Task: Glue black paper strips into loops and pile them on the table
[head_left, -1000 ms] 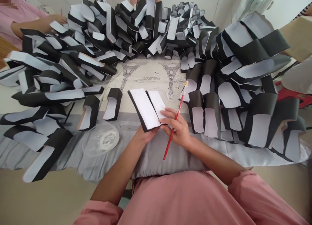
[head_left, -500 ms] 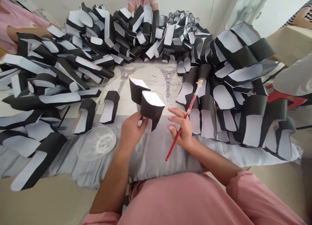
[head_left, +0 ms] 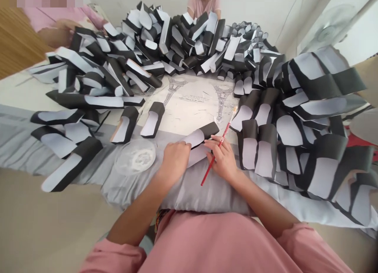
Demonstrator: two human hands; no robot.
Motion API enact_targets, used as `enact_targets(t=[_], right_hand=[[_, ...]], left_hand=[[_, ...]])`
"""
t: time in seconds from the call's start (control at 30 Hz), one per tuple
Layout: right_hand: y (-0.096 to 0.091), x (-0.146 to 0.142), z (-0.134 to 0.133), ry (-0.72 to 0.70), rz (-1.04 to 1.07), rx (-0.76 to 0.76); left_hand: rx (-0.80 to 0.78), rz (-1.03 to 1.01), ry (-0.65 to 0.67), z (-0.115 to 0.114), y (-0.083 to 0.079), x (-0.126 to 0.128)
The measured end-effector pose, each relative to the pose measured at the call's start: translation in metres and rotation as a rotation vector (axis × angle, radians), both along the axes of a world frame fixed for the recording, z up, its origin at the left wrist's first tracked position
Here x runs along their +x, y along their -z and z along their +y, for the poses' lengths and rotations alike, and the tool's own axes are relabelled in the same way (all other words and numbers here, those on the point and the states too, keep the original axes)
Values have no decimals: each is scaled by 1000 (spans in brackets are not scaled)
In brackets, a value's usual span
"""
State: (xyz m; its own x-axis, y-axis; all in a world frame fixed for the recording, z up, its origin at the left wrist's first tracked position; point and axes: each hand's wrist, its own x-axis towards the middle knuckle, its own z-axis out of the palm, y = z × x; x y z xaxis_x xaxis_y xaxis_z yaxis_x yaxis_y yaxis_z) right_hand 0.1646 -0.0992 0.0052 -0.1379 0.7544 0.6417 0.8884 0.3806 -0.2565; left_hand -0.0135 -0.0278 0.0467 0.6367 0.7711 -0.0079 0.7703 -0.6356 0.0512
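No words can be read. A paper sheet (head_left: pixel 189 107) bears two drawings of the Eiffel Tower (head_left: pixel 173 90) (head_left: pixel 222 101), and between them run a few short lines of small print (head_left: pixel 196 97), too small and blurred to make out.

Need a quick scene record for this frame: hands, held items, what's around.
left hand: holds black-and-white card piece
right hand: holds red paintbrush between its fingers
under hands: grey cushion
nearby: clear round dish with white residue; Eiffel Tower print
around: heaps of similar card pieces
others: person in pink across the heaps
background: electric fan
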Motion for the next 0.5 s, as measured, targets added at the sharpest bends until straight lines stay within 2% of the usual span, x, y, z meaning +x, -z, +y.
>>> enact_targets(t=[0.13,0.27,0.5], right_hand=[[1,-3,5,14,-181,-70],[2,-8,15,-44,-397,-123],[8,-12,29,-20,-469,-220]], left_hand=[[-15,0,56,-8,2,2],[-22,-62,94,-8,7,0],[-44,-172,130,0,25,-10]])
